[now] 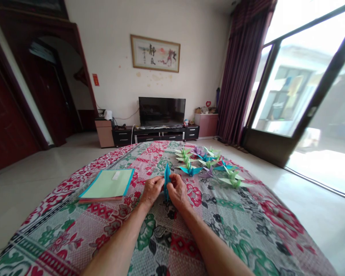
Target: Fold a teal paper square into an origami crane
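Between my two hands, above the middle of the table, stands a narrow folded piece of blue paper (167, 176), upright with pointed ends. My left hand (153, 190) pinches its left side with closed fingers. On the other side, my right hand (178, 189) has its thumb and curled fingers closed on the same paper. Just beyond my right hand sit several folded paper cranes, among them a blue crane (190, 170), a green crane (233, 178) and a purple crane (209, 172).
A stack of coloured paper sheets (107, 184), green over blue, lies left of my hands with a small white slip (115, 175) on top. The round table wears a flowered cloth (103, 230). Beyond it stand a television (162, 111) and a low cabinet (123, 137).
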The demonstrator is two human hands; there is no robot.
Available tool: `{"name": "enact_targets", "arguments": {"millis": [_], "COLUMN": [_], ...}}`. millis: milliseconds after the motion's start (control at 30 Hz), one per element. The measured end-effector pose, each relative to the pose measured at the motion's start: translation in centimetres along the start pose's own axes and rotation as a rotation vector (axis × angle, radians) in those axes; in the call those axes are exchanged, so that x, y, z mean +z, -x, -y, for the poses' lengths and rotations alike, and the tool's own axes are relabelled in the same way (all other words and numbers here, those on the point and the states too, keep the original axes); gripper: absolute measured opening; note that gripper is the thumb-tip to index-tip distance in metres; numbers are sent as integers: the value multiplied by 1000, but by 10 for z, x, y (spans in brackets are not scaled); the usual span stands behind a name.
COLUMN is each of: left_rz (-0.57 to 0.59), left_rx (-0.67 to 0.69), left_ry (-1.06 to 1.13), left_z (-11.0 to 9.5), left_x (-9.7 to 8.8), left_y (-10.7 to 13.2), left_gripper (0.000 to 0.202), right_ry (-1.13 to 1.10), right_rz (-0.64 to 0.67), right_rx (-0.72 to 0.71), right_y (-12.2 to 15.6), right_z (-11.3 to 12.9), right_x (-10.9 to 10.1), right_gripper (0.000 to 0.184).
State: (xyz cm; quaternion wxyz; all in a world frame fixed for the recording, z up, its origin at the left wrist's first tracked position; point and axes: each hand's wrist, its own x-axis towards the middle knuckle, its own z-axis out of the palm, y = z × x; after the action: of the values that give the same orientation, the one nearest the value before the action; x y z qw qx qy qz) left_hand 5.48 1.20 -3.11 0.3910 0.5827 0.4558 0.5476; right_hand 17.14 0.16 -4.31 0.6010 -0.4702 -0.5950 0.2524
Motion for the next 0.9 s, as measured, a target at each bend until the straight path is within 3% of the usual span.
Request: {"name": "enact_targets", "arguments": {"millis": [200,400,700,900], "left_rz": [-7,2,-24,-66], "left_rx": [111,127,158,289], "left_ry": [-101,-130,-140,-267], "left_z": [2,-1,0,-7], "left_x": [2,3,5,6], "left_y": [-1,1,4,6], "left_gripper": [27,27,32,20], "right_ry": [78,110,-329,-430], "right_rz": [-65,-79,-57,-44], "right_rx": [-18,42,122,117], "right_y": [-2,-3,-8,-9], "right_z": [2,-1,1,6], "right_x": [2,2,1,0], "right_gripper": [26,17,25,34]}}
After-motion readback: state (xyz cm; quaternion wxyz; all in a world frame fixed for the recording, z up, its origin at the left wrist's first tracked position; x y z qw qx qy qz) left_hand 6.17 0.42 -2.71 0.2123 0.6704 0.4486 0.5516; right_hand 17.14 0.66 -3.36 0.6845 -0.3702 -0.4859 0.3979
